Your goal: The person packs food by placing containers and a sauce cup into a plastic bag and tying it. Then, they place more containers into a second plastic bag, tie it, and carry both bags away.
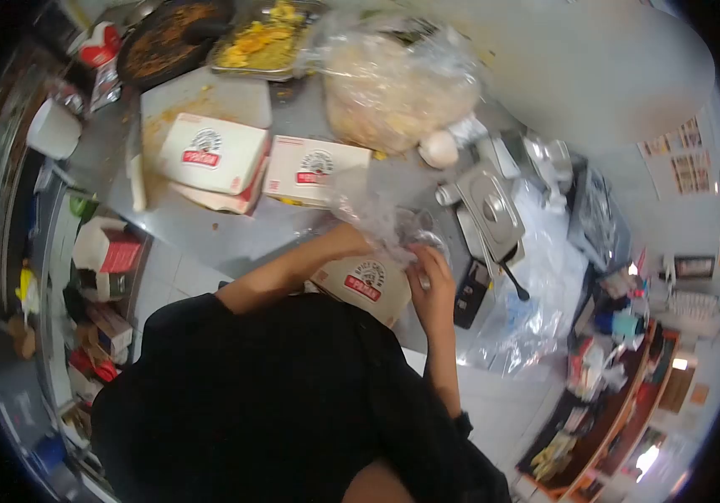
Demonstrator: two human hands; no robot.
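Note:
A clear plastic bag point(360, 197) is stretched between my hands above the counter's front edge. My right hand point(432, 270) pinches the bag's edge at its right side. My left hand point(347, 241) is at the bag's left side, its fingers mostly hidden behind the plastic. Just below the bag, a closed printed box point(366, 285) lies close against my body. Further back stand another closed box point(318, 170) and, to its left, a white box point(212, 153) stacked on a second one.
At the back are a dark pan point(163, 50), a tray of yellow food point(263, 46) and a large filled plastic bag point(397, 84). A knife point(137, 172) lies at the left. Lidded metal containers point(490, 205) and a plastic sheet point(544, 268) are on the right.

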